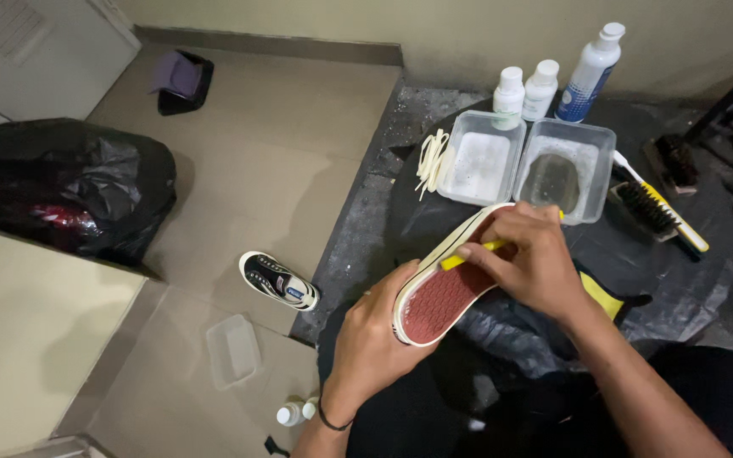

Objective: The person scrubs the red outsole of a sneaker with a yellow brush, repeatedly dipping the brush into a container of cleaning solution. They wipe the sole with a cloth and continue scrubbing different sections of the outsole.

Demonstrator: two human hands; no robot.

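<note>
Your left hand [375,339] grips the red-soled shoe [444,288], your right hand [536,263] pinches a yellow brush [468,254], over black plastic [680,280] beside beige floor tiles [256,153].

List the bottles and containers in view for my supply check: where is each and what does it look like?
Two small white bottles: behind the tubs.
Taller white bottle: beside them, blue label.
Two clear tubs: side by side, centre.
Clear lid: on the floor.
Two small white bottles: bottom edge.

Beige tiled floor [256,144]: a sneaker [279,281] lies on it, a black rubbish bag [86,191] to its left, a clear lid [232,350] just below.
</note>
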